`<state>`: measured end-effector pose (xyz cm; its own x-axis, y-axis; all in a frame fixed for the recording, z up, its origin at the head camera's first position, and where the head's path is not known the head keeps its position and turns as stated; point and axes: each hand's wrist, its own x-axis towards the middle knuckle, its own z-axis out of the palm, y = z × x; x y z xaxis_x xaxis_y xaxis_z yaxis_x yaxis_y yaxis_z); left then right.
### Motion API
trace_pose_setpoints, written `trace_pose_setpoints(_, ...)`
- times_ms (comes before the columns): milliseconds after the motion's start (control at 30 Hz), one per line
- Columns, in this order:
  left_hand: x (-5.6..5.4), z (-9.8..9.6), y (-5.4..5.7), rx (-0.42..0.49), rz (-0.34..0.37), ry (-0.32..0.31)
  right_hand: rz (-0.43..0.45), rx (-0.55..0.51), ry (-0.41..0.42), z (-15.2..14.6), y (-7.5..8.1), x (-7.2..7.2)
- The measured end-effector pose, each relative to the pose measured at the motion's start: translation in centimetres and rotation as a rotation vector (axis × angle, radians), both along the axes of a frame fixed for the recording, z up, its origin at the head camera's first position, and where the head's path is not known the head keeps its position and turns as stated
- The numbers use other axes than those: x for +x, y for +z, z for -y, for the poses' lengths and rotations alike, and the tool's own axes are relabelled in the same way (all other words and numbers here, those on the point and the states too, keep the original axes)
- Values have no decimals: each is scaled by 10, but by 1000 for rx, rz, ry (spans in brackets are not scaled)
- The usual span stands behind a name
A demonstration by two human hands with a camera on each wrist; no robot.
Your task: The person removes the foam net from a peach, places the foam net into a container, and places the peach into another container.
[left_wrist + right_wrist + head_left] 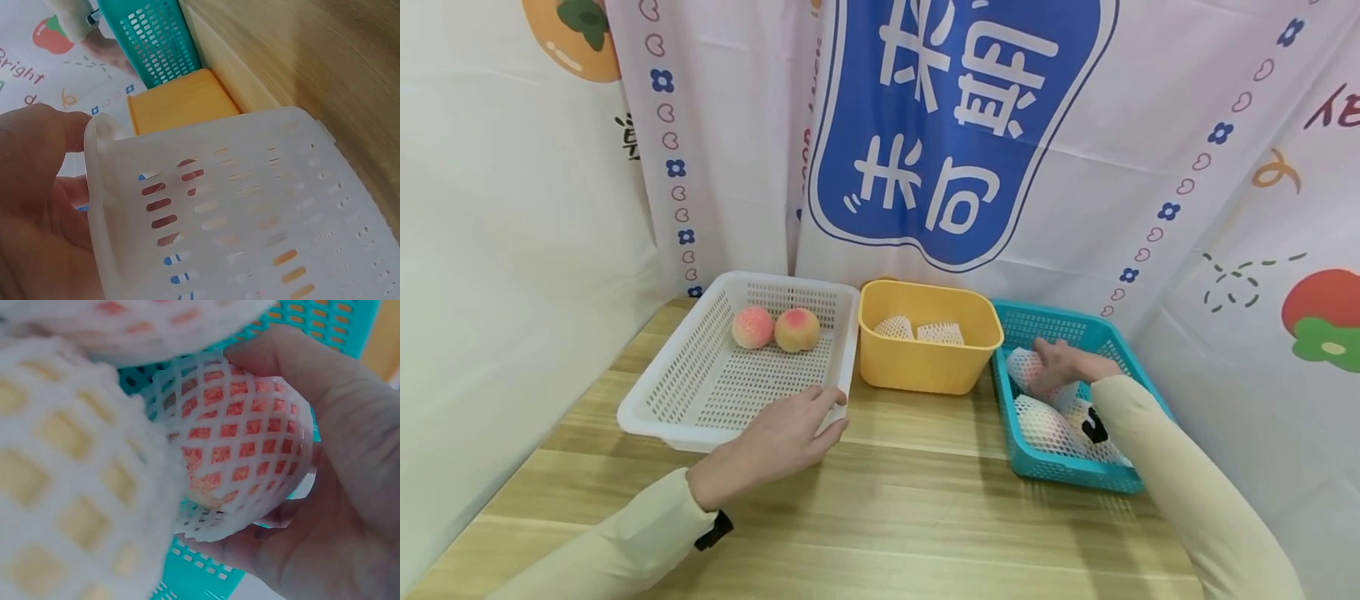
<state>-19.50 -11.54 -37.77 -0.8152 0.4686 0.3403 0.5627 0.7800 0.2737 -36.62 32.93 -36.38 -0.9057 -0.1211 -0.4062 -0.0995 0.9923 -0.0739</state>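
In the teal basket (1078,479), my right hand (1060,367) grips a reddish peach (237,434) wrapped in a white foam net. Thumb and fingers lie around opposite sides of it in the right wrist view. Beside it, other netted fruits fill the same basket, including a yellowish one (62,487) close to the camera. My left hand (786,433) holds the rim of the white basket (647,421) at its near right corner. The left wrist view shows digits at the rim and skin colour through the slots. Two bare peaches (797,330) sit inside that white basket.
A yellow bin (925,362) stands between the two baskets, with white foam nets (940,333) in it. Everything rests on a wood-grain table (880,533). Printed cloth (737,167) hangs behind and along both sides.
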Motion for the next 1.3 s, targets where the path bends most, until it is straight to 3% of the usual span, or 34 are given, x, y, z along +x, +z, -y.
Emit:
trace_pose_setpoints(200,-2,0,0,-5,19,2,-113,-108,17,-10,14,5)
trace_pose_setpoints(433,-6,1,1,-18,-40,-7,-254,-165,90,-9,39,17)
trace_pose_setpoints(667,-6,1,6,-36,-24,15,-308,-216,116,1,65,36)
trace_pose_setpoints(867,-8,-1,12,-8,-55,8,-335,-256,127,16,77,54)
trace_pose_setpoints(1067,-8,-3,17,38,-76,-42,-364,-283,186,39,82,75)
trace_pose_setpoints(1300,-10,-14,26,127,-98,-236,-420,-355,322,62,81,101)
